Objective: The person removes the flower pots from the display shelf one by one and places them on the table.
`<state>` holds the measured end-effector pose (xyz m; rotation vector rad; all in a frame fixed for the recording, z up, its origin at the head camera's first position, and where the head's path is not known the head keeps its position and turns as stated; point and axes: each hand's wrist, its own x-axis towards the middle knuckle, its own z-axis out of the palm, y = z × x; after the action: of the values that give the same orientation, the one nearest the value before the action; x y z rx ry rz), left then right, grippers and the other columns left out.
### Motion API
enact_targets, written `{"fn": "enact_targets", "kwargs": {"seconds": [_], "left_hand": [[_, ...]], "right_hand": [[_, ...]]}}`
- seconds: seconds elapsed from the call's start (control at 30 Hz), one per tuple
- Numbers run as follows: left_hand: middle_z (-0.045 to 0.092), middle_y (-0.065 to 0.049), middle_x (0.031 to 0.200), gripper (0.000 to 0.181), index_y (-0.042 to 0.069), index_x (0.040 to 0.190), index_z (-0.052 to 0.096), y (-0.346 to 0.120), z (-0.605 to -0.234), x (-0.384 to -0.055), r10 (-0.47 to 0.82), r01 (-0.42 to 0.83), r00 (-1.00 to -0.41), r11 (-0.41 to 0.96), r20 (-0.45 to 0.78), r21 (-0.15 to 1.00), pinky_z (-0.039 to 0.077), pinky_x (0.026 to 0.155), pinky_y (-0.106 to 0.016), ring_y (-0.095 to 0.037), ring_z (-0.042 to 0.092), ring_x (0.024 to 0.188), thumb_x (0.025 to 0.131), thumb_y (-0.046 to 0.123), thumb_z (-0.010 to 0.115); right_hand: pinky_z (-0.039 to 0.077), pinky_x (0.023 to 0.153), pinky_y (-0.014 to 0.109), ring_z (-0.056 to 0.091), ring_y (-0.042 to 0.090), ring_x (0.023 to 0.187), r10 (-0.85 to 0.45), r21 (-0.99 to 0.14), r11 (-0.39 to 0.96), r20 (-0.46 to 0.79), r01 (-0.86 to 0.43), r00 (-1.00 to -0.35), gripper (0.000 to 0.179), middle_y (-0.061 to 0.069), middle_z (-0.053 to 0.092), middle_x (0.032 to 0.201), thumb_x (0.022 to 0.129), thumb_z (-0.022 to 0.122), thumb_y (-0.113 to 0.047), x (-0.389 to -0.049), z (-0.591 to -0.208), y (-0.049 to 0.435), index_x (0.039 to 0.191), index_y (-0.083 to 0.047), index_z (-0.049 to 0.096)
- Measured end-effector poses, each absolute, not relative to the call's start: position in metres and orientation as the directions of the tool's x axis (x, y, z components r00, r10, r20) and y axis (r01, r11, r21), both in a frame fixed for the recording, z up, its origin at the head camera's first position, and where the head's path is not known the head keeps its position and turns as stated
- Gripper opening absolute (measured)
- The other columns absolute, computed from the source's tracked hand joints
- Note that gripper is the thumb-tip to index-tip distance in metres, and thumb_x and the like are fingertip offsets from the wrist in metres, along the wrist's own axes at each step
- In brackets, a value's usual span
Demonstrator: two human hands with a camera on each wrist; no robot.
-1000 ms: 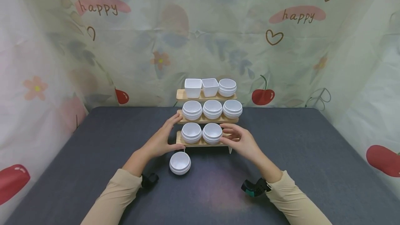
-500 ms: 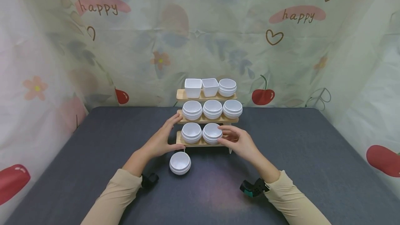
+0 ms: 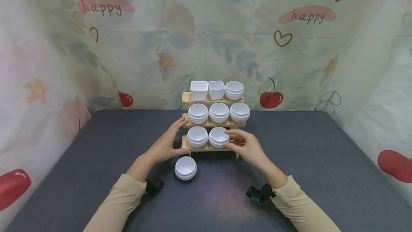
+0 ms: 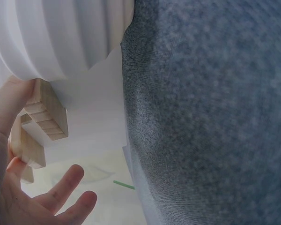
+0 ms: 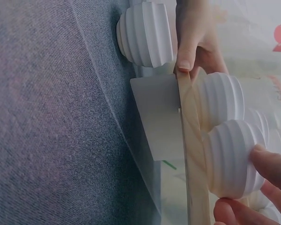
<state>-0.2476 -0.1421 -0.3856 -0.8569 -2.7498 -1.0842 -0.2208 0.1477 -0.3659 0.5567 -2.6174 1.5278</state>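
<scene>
A three-tier stand (image 3: pixel 206 149) with pale wooden shelves carries small white cups. My left hand (image 3: pixel 164 143) holds it at the left side, thumb at the bottom shelf and fingertips at the middle one; in the left wrist view two fingers stretch free of the wood. On the bottom shelf sit two ribbed round bowls. The right-hand bowl (image 3: pixel 219 136) is between the thumb and fingers of my right hand (image 3: pixel 249 146), which grips its side. The left-hand bowl (image 3: pixel 197 136) stands beside it. Another round bowl (image 3: pixel 185 168) sits on the table before the stand.
The middle shelf holds three round bowls (image 3: pixel 219 112). Up top are two square cups (image 3: pixel 199 90) and a round bowl (image 3: pixel 234 90). A dark grey cloth covers the table (image 3: pixel 128 131). Behind it hangs a patterned curtain (image 3: pixel 219 17).
My right hand has shifted slightly left, its fingertips coming further over the bowl's near side and rim. The left hand, the stand and the bowls look unmoved.
</scene>
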Motion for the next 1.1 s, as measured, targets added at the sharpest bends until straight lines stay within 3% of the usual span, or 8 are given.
{"fn": "enact_targets", "kwargs": {"seconds": [1.1], "left_hand": [[0.012,-0.009,0.158,0.096,0.013,0.148,0.02,-0.142,-0.384,-0.2472,0.473,0.518,-0.844,0.602,0.251,0.607,0.032,0.114,-0.044,-0.028,0.022,0.143,0.074,0.026,0.079]], "right_hand": [[0.054,0.069,0.019,0.068,0.026,0.088,-0.24,-0.842,0.429,0.242,-0.327,-0.94,0.037,0.02,0.069,0.105,0.08,0.073,-0.014,-0.2188,-0.3598,0.1491,0.115,-0.007,0.064]]}}
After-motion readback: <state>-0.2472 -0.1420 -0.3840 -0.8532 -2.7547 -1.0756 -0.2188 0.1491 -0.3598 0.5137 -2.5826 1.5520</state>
